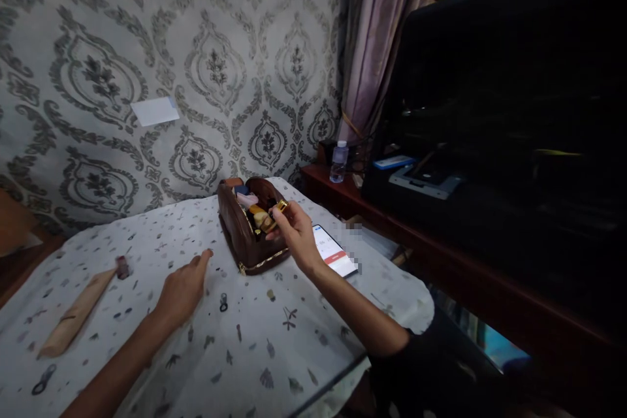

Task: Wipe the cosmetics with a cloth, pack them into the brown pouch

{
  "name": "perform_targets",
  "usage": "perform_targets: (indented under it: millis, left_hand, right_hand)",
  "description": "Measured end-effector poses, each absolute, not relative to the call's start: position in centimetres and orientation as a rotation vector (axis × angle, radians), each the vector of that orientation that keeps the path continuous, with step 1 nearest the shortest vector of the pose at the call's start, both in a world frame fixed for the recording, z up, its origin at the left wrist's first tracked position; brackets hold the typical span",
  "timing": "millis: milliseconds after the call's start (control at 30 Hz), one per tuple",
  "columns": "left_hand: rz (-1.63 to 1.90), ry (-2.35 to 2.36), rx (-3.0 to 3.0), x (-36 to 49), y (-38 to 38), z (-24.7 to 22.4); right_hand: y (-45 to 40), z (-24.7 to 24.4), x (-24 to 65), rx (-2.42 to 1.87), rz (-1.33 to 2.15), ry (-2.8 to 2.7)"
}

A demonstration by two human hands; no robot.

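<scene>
A brown leather-look bag (235,235) stands unzipped on the patterned cloth, its front flap folded down. Inside it are a yellowish item (262,215), a pink item (247,198) and a dark blue one. At the bag's opening, my right hand (296,232) pinches a small gold-coloured item (281,206); its exact kind is unclear. My left hand (183,287) rests on the cloth to the left of the bag, holding nothing, with its fingers stretched out. Partly behind my right wrist lies a phone (337,255) with a lit screen.
The table (255,339) has a white leaf-print cloth. At left lie a long tan packet (78,317) and a small dark red item (122,267). A water bottle (339,162) stands on the wooden ledge before a large black screen (490,91). White paper (155,112) is on the wall.
</scene>
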State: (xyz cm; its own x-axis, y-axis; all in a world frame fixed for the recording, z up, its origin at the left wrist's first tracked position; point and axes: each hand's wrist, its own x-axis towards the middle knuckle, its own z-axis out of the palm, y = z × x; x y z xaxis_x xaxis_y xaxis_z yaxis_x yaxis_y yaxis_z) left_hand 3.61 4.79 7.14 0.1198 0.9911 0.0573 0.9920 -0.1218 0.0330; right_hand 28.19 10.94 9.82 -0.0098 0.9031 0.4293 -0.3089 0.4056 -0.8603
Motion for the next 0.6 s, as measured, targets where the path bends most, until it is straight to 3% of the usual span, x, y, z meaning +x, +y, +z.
perform_targets:
  millis: [100,300,500,600]
  left_hand:
    - [0.178,-2.011,-2.206,2.5,5.3,6.0]
    - [0.142,-2.142,-2.348,-1.5,5.6,4.8]
    - [-0.256,-1.669,-2.345,2.6,8.0,9.9]
    - [-0.208,-1.483,-2.36,6.2,9.5,12.6]
  right_hand:
    - [11.5,10.1,29.3,-0.63,1.056,-1.173]
    - [12.0,10.2,30.0,-0.634,1.06,-1.165]
    - [13.8,10.2,28.7,-0.603,1.104,-1.204]
    - [14.5,10.1,27.9,-0.598,1.13,-1.253]
